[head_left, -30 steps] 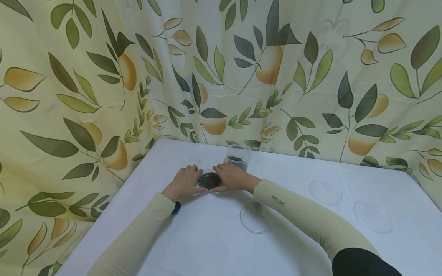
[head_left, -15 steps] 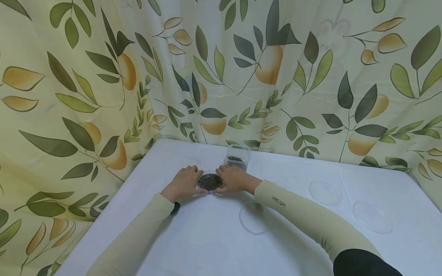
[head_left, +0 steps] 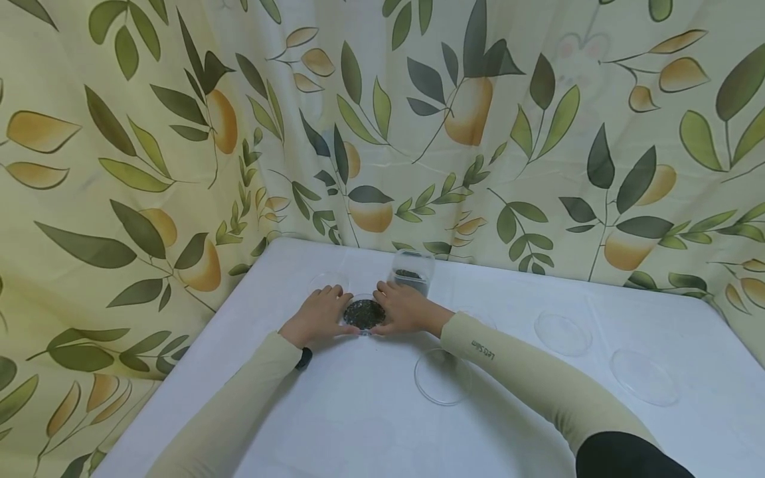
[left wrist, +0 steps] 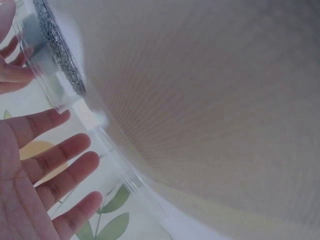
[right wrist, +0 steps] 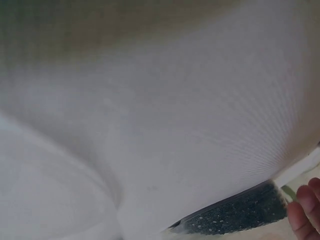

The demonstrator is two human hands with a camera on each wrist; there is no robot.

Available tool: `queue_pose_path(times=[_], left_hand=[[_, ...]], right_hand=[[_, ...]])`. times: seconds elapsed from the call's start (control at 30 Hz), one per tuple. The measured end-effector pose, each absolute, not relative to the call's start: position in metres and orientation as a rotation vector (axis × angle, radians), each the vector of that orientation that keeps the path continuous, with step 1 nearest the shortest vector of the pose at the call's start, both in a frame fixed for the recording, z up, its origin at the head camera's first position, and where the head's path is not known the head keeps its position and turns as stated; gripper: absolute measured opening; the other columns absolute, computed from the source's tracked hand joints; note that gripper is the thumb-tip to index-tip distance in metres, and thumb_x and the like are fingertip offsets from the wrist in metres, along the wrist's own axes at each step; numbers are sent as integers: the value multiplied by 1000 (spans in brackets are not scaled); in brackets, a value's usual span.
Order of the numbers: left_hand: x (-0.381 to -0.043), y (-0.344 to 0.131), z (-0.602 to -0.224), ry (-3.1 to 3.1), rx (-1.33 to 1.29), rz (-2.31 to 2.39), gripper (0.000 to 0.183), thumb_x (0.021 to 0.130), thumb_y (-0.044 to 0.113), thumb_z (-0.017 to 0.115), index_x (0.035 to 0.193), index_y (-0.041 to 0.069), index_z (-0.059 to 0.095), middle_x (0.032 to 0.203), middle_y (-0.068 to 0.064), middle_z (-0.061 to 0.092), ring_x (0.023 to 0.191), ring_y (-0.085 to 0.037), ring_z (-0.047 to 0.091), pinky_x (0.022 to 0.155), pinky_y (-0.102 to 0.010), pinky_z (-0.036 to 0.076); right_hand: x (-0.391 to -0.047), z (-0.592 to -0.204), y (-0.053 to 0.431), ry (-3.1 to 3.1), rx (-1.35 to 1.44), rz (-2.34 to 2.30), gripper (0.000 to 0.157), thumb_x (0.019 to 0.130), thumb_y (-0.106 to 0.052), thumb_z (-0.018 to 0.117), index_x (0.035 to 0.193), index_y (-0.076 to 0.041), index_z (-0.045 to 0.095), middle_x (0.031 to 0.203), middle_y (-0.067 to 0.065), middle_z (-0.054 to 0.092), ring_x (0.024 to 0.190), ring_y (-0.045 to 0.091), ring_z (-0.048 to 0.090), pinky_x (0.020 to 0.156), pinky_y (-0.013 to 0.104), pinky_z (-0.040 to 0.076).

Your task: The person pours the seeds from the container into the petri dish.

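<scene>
In the head view, a clear round petri dish (head_left: 365,332) filled with dark speckled granules (head_left: 364,313) rests on the white table. My left hand (head_left: 319,314) holds its left side, thumb near and fingers far. My right hand (head_left: 406,309) grips the opposite side the same way. Seen from the left wrist, the left hand (left wrist: 47,170) has its fingers spread, the topmost fingertip at the edge of the dish; the thumb is out of frame. A few fingertips (right wrist: 304,207) show at the edge of the right wrist view, beside dark granules (right wrist: 235,212).
Behind my right hand stands a clear plastic box (head_left: 422,264) with dark granules. Transparent discs lie about: one behind my left hand (head_left: 330,275), one under the right forearm (head_left: 442,403), a pair farther right (head_left: 563,334). A leaf-print curtain (head_left: 382,133) hangs at the table's back and left.
My right fingers shift very slightly on the dish rim between the first and second frames. Otherwise both hands and the dish stay in place; the head view tilts a little.
</scene>
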State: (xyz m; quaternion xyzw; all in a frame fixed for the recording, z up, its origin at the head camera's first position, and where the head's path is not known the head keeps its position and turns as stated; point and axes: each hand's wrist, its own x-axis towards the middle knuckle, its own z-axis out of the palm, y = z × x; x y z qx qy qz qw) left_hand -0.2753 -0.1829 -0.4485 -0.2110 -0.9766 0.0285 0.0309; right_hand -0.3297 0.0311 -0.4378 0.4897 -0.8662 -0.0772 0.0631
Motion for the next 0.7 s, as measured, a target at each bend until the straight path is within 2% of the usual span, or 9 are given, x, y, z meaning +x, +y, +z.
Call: queue_pose_path(times=[0.43,0.7], left_hand=[[-276,-181,-443,-3016,-652,79,82,77,68,57,132,7,50,110,-9,54,97,-24,52,85,-42,45],[-282,-194,-428,-3056,-626,111,87,77,65,62,138,6,44,125,-13,51,116,-30,48,99,-46,41]], right_hand=[[-332,-437,32,-2476,1502,-281,74,80,-69,51,117,-4,57,112,9,58,99,20,50,90,34,47],[-330,-438,32,-2468,1496,-301,75,81,-70,49,118,-5,57,114,8,58,102,20,50,93,34,45]])
